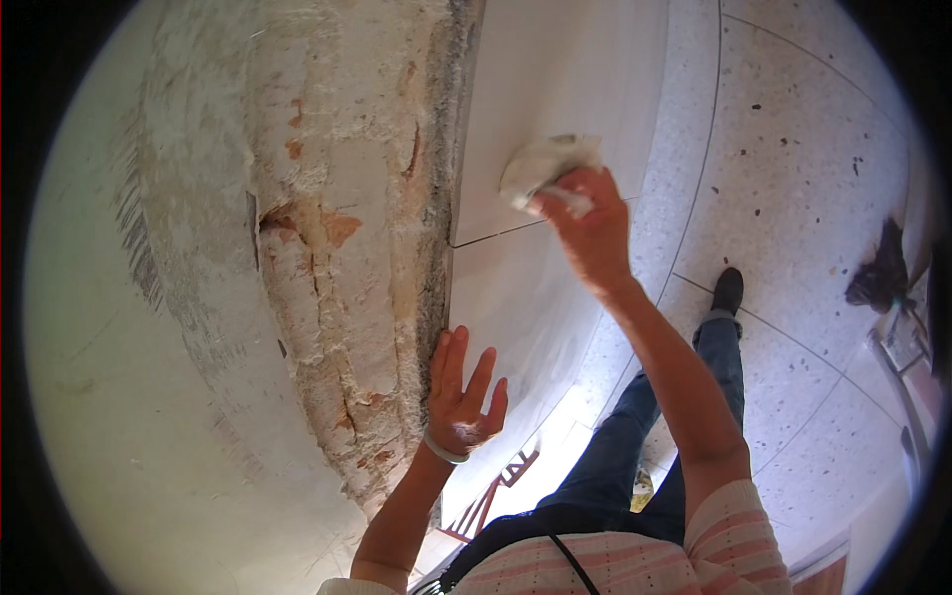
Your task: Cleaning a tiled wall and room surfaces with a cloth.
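Note:
My right hand (595, 234) pinches a pale, crumpled cloth (539, 160), slightly blurred, over the upper of two smooth white wall tiles (558, 74). Whether the cloth presses on the tile I cannot tell. Lower in the view, my left hand (465, 405) has its fingers spread and holds nothing. Its fingertips are at the edge of the other tile (513, 297), beside the rough mortar strip (437, 186). A thin dark joint (498, 235) separates the two tiles. A light band circles my left wrist.
Left of the tiles runs broken plaster (342, 149) with exposed brick patches and a cavity. Speckled floor slabs (788, 186) lie to the right, under my shoe (727, 290). A dark bag (881, 271) is near a metal frame (896, 364) at far right. A reddish-brown rack (483, 506) is below.

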{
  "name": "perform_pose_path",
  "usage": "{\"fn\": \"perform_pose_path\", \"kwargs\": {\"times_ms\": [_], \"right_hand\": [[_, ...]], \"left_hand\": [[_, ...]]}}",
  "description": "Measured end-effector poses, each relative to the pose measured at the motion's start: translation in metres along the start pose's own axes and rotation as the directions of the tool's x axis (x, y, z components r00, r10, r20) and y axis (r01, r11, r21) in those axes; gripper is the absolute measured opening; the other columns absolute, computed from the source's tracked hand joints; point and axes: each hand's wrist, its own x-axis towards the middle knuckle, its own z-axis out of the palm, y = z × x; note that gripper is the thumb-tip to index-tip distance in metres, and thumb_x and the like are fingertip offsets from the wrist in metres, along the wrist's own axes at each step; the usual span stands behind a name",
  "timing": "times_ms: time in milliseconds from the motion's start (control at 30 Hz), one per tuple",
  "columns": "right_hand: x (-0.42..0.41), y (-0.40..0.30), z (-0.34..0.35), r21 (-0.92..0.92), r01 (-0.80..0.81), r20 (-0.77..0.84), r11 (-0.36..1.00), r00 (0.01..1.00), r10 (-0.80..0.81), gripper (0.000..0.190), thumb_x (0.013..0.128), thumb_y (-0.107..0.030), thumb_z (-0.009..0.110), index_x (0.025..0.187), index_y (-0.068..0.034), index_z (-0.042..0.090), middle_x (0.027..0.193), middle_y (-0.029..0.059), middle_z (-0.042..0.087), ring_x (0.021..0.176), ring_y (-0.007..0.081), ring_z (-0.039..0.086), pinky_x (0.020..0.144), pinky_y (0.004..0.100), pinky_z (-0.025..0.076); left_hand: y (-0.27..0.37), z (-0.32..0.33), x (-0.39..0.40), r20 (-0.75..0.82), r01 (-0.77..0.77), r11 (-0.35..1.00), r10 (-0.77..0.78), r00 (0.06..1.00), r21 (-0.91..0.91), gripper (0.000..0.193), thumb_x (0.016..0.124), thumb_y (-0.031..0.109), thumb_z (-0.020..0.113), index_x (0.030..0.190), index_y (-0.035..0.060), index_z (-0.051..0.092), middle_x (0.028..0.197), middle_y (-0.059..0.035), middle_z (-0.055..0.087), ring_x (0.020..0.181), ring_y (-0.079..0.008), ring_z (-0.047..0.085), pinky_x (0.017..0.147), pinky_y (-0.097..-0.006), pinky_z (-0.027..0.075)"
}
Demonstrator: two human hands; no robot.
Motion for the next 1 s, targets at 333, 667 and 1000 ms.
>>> {"fn": "perform_pose_path", "kwargs": {"times_ms": [333,667,1000], "right_hand": [[0.055,0.01,0.009,-0.41,0.333,-0.009,0.849,0.93,-0.368,0.02,0.081,-0.005,0.052,0.101,-0.004,0.057,0.088,0.0152,0.056,0.082,0.0312,0.056,0.073,0.0377,0.046],[-0.028,0.016,0.025,-0.685,0.476,0.437,0.552,0.874,-0.212,0.017,0.079,-0.009,0.053,0.096,-0.007,0.051,0.084,0.0165,0.055,0.063,0.0291,0.06,0.059,0.0397,0.052],[0.027,-0.001,-0.038,-0.336,0.049,0.193,0.94,0.981,0.018,0.013,0.081,-0.006,0.054,0.09,-0.002,0.046,0.085,0.0143,0.056,0.079,0.0279,0.057,0.076,0.0358,0.047]], "left_hand": [[-0.001,0.0,0.005,0.021,-0.017,0.999,0.016,1.0,0.047,0.038,0.069,0.018,0.064,0.102,-0.0017,0.06,0.124,-0.0324,0.043,0.117,-0.0456,0.041,0.102,-0.0523,0.031],[-0.003,0.001,-0.001,0.063,0.023,0.997,-0.028,0.998,0.077,0.04,0.069,0.02,0.065,0.103,-0.0016,0.06,0.124,-0.0323,0.043,0.117,-0.0454,0.042,0.101,-0.0508,0.032],[0.005,-0.005,0.005,0.013,-0.005,1.0,0.005,1.0,-0.001,0.047,0.068,0.018,0.068,0.109,-0.0018,0.056,0.129,-0.0314,0.039,0.117,-0.0446,0.042,0.1,-0.0523,0.032]]}}
